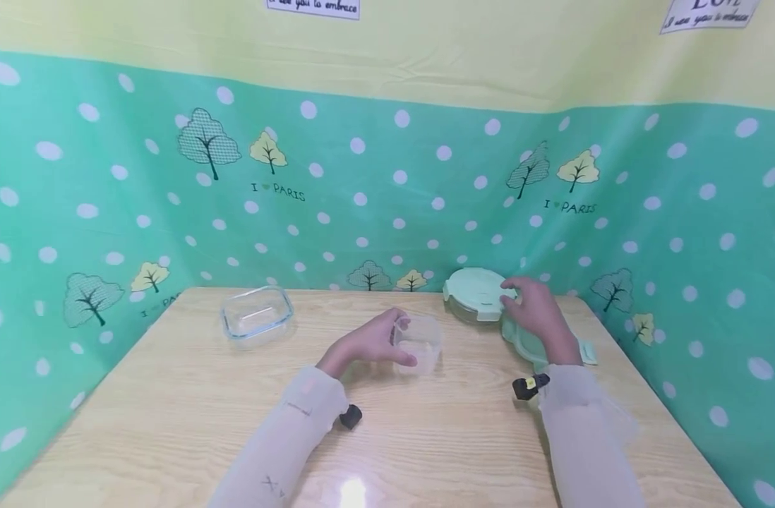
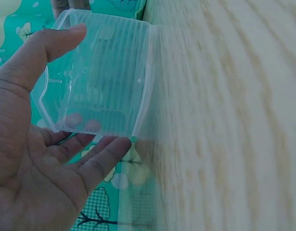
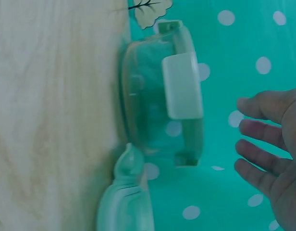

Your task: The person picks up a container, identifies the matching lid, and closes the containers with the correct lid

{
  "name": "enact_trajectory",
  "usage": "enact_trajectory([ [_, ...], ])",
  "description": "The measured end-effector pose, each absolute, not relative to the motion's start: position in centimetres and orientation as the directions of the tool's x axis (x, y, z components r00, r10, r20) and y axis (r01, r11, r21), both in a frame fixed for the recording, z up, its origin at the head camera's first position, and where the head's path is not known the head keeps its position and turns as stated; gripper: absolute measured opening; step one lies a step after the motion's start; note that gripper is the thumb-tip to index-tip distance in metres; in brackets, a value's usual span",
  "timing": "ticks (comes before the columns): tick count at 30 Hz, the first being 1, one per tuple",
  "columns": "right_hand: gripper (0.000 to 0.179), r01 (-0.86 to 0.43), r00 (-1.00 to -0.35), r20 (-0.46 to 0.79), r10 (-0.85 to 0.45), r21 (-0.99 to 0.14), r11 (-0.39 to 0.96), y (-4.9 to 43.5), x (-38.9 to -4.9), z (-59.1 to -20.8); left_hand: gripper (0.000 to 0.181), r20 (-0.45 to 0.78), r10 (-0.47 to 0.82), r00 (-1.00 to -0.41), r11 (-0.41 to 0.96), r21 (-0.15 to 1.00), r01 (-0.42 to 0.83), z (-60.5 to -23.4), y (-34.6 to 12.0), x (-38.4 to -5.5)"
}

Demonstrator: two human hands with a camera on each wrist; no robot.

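Left hand (image 1: pixel 376 340): you're gripping the clear container (image 1: pixel 424 346). Right hand (image 1: pixel 535 308) (fingers apart): you're hovering near the lidded bowl (image 1: pixel 478 288).

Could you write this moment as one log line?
left hand: grips clear container | right hand: near round lidded container | rectangular container: lidless, untouched

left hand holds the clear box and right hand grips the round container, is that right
No: the right hand grips nothing; the right wrist view shows it apart from the round container. The left hand does hold the clear box.
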State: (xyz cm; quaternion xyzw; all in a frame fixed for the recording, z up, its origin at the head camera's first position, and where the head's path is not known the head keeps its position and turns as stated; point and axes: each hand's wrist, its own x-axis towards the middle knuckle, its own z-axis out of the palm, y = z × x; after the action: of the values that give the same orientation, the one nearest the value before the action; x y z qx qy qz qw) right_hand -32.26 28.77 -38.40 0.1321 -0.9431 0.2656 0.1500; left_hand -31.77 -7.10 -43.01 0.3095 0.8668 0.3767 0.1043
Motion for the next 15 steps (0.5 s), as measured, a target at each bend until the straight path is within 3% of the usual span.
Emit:
enact_trajectory([
  [15, 0.036, -0.33, -0.921, 0.346, -0.178, -0.451, 0.829, 29.7, -28.3, -33.8, 0.088, 0.069, 0.609, -0.79, 0.52, 0.718, 0.463, -43.2, -6.9, -31.6],
])
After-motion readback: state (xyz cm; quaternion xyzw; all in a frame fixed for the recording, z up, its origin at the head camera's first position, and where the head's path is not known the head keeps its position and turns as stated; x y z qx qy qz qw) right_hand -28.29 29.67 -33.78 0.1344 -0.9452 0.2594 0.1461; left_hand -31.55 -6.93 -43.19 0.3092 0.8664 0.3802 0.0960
